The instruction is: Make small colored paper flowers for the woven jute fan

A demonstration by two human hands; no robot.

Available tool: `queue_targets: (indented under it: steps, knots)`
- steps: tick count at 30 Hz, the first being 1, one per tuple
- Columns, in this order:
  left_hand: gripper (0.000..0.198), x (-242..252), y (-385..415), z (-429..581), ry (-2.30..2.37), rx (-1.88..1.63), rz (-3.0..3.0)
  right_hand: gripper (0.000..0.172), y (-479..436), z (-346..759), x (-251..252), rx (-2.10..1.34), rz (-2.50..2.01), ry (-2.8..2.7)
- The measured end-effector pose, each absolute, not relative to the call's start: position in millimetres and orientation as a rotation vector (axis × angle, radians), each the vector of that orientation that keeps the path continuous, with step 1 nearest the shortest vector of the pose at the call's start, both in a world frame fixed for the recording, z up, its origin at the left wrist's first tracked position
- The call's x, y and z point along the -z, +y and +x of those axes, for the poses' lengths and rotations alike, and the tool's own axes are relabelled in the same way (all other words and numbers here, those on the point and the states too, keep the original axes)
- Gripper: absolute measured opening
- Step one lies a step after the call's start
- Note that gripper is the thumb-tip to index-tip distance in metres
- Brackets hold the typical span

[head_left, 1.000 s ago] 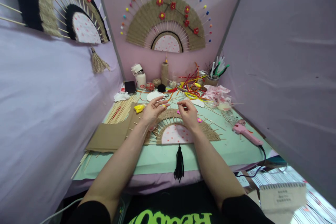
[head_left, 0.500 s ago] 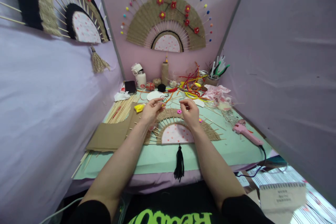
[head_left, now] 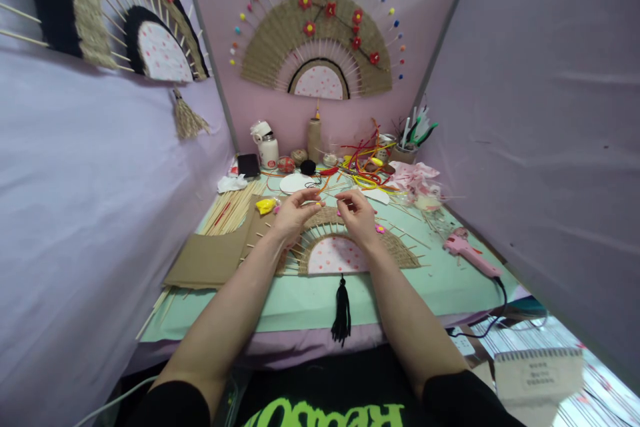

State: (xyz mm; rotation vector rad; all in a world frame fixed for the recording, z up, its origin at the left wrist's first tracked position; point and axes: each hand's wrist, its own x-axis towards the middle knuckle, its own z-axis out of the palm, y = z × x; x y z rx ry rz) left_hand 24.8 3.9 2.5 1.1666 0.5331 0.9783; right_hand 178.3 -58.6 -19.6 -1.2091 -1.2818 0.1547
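Above the upper edge of a woven half-round fan (head_left: 405, 253), my two hands are raised close to each other. My left hand (head_left: 296, 215) pinches a tiny yellow piece (head_left: 318, 203) between thumb and fingers. Facing it, my right hand (head_left: 357, 215) has thumb and fingertips pressed together; whatever lies between them is too small to make out. The fan has a white dotted half-circle (head_left: 336, 255) at its centre and a black tassel (head_left: 341, 313) hanging below. A pink flower (head_left: 381, 229) sits on the weave right of my right hand.
Left lie brown cardboard (head_left: 207, 260), thin sticks (head_left: 233, 207) and a yellow packet (head_left: 265, 206). A pink glue gun (head_left: 470, 253) with a cord rests right. Behind are a white bottle (head_left: 269, 150), a twine cone (head_left: 314, 140), coloured pipe cleaners (head_left: 370, 160) and pink cloth (head_left: 415, 177).
My hands have come closer together, the left moving right and the right slightly left. The yellow piece in my left hand has moved right with it.
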Motion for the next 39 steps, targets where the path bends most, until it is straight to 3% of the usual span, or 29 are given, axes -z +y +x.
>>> queue_targets:
  steps: [6, 27, 30, 34, 39]
  knots:
    - [0.037, -1, 4, 25, 0.505, -0.938, 1.054, 0.013, -64, 169, 12, -0.158, -1.158, -1.406]
    - [0.047, 6, 0, 30, 0.57, -0.838, 1.182, 0.004, -64, 161, 19, 0.087, -1.292, -1.605]
    - [0.046, 5, 0, 30, 0.576, -0.824, 1.189, 0.007, -64, 159, 16, -0.185, -1.319, -1.459]
    - [0.039, 2, 4, 28, 0.549, -0.904, 1.104, 0.014, -60, 163, 12, -0.92, -1.125, -1.039]
    - [0.033, -5, 12, 19, 0.527, -0.938, 0.973, 0.021, -57, 171, 11, -1.033, -1.019, -0.816]
